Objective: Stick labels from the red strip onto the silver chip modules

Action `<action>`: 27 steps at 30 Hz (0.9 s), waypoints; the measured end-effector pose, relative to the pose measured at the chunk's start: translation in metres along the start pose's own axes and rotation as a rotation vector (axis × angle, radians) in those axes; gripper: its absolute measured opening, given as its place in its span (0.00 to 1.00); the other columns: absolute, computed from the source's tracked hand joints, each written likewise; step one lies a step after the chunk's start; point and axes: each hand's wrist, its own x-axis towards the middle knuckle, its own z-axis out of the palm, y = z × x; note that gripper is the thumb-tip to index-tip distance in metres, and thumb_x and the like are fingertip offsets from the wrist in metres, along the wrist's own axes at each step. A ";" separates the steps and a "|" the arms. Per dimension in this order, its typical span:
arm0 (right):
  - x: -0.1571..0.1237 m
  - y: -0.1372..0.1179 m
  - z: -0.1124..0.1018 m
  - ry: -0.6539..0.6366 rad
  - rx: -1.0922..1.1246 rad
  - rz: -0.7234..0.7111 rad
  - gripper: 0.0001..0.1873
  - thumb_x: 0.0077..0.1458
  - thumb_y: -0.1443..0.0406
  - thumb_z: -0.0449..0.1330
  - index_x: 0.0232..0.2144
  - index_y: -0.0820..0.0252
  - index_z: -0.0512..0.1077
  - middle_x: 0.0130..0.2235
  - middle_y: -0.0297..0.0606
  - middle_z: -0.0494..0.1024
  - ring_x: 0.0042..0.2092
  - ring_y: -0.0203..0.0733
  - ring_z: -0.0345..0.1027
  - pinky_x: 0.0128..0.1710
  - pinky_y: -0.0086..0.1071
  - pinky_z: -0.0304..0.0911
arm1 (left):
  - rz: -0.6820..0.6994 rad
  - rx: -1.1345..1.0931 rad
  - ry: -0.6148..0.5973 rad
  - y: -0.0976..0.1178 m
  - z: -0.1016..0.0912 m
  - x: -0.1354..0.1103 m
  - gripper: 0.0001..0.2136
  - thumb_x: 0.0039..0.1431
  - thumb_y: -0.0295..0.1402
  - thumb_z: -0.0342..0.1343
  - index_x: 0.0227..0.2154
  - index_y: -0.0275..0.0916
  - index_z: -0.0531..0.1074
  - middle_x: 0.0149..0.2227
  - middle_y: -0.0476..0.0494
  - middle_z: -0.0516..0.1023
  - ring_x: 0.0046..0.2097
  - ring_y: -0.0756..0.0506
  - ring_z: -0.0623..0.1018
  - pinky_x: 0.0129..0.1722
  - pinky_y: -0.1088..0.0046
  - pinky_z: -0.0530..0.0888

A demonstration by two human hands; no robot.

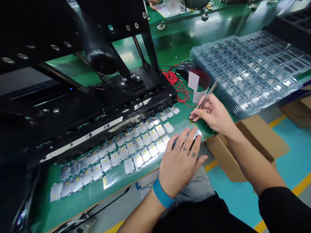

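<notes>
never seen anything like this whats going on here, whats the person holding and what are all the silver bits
This is one picture from a camera worn on a person's head, looking down at their own hands at a green workbench. The right hand holds slim metal tweezers, tips down at the bench. The left hand, with a blue wristband, lies on rows of small silver pieces with yellow marks. Beside them stands a black machine. To the right are stacked clear plastic trays and coiled red wires.
</notes>
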 end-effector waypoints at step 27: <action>-0.003 0.005 -0.002 0.016 -0.044 0.011 0.19 0.54 0.56 0.70 0.37 0.53 0.64 0.28 0.30 0.81 0.29 0.40 0.80 0.29 0.31 0.79 | -0.031 0.015 0.008 0.002 0.003 0.000 0.25 0.71 0.48 0.47 0.58 0.34 0.69 0.63 0.38 0.72 0.63 0.39 0.69 0.59 0.57 0.65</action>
